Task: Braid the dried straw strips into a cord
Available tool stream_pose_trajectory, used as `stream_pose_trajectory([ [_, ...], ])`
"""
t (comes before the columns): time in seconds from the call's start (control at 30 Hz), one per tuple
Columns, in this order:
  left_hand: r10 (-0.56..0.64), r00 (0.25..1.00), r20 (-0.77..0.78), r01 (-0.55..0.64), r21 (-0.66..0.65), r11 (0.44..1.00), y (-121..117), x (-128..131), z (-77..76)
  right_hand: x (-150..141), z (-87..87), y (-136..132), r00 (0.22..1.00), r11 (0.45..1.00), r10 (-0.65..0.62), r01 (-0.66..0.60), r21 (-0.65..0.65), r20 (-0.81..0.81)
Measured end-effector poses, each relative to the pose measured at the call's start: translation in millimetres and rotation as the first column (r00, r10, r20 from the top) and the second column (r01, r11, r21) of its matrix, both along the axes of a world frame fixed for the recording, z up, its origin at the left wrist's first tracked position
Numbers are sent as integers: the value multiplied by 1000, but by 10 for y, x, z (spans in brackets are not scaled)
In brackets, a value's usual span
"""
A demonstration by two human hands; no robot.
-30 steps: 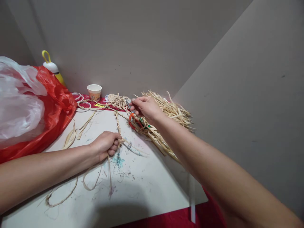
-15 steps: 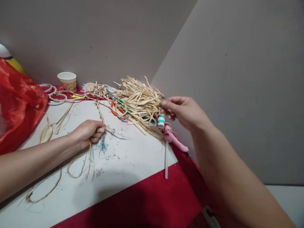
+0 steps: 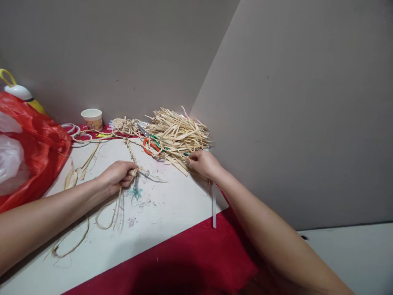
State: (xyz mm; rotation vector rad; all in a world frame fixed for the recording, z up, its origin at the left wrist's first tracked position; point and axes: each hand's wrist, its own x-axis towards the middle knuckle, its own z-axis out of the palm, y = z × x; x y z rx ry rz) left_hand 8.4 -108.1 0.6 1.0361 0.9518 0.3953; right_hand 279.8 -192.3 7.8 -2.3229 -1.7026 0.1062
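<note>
My left hand (image 3: pixel 118 175) is closed around the near end of a braided straw cord (image 3: pixel 131 152) that runs away across the white board (image 3: pixel 172 205); loose strands trail from the fist toward me. My right hand (image 3: pixel 203 163) rests at the near edge of a heap of flat straw strips (image 3: pixel 179 133), its fingers curled down among the strips. What those fingers grip is hidden. Scissors with orange and green handles (image 3: pixel 150 144) lie half buried under the heap, just left of my right hand.
A red plastic bag (image 3: pixel 33 143) with clear plastic fills the left. A paper cup (image 3: pixel 91 119), white rings (image 3: pixel 75 133) and a coil of cord (image 3: pixel 125 125) stand along the back wall. A red cloth (image 3: pixel 184 262) covers the table under the board. Grey walls meet behind the straw.
My right hand left the scissors, swung right and up, then came down onto the near edge of the straw heap. The left hand kept its hold on the braid. The view shifted right.
</note>
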Motion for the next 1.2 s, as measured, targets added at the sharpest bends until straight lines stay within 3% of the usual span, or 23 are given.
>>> stream_pose_trajectory([
  [0.1, 2, 1000, -1, -2, -6, 1000, 3, 0, -3, 45, 120, 55, 998, 986, 29, -18, 169, -63],
  [0.2, 33, 999, -14, -33, 3, 999, -9, 1, 11, 73, 234, 102, 999, 960, 29, -22, 278, -23],
  [0.33, 34, 999, -17, -34, -2, 999, -29, 1, 28, 91, 270, 135, 997, 969, 57, -67, 238, 46],
  [0.43, 28, 999, -19, -28, -2, 1000, -29, -3, 13, 122, 258, 172, 996, 980, -2, -17, 199, 94],
  [0.53, 41, 999, -8, -41, 25, 999, -25, -8, -12, 155, 281, 268, 996, 946, -74, 53, 320, 56],
  [0.6, 54, 999, -5, -54, 33, 998, -26, -10, -25, 159, 320, 363, 998, 925, -51, 34, 378, 35],
  [0.67, 69, 998, -7, -69, 34, 997, -27, -10, -34, 143, 357, 463, 998, 935, 12, -33, 352, 60],
  [0.73, 74, 997, 0, -74, 34, 997, -26, -8, -40, 117, 375, 551, 981, 958, 111, -149, 246, 159],
  [0.87, 75, 997, 0, -75, 29, 997, -19, -3, -39, 113, 334, 663, 893, 966, 211, -252, 52, 398],
  [0.97, 74, 997, -16, -74, 12, 997, -16, -1, -26, 155, 314, 700, 920, 965, 174, -231, 127, 352],
  [1.07, 60, 998, -17, -60, -7, 998, -19, -4, -21, 176, 396, 717, 982, 876, 170, -187, 445, 79],
  [1.13, 58, 998, -14, -58, -8, 998, -22, -10, -29, 171, 504, 727, 973, 756, 188, -58, 652, -132],
  [1.2, 55, 998, -4, -55, -2, 998, -24, -16, -42, 169, 619, 740, 920, 659, 211, 115, 743, -330],
])
